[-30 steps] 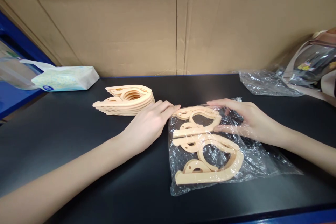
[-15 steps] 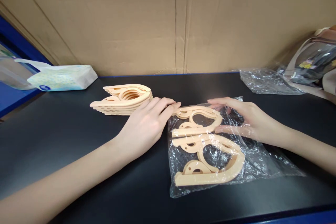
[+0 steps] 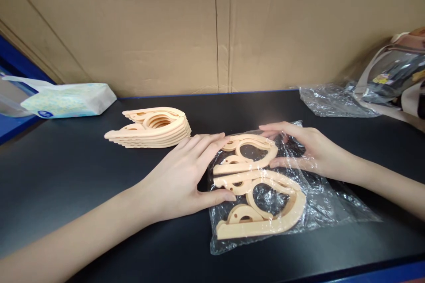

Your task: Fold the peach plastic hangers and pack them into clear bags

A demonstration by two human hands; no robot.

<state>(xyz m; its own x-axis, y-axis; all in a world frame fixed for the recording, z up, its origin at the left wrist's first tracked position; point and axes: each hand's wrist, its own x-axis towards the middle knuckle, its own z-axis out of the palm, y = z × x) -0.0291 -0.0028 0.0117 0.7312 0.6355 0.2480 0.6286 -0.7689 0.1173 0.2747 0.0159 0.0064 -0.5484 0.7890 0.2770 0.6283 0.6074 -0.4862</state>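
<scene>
"On a black tabletop [image 3: 66, 172], where does the clear bag [image 3: 341, 210] lie?"

"Between two hands, its hangers running left to right. The left hand [image 3: 186, 170], palm down, spans its left edge, thumb and fingers spread."

"And the right hand [image 3: 308, 143]?"

"At the upper hanger's [image 3: 242, 167] curved end, thumb and fingertips apart; whether under the film is unclear."

"Beyond?"

"Stacked hangers [image 3: 156, 130], then cardboard [image 3: 149, 31]."
</scene>
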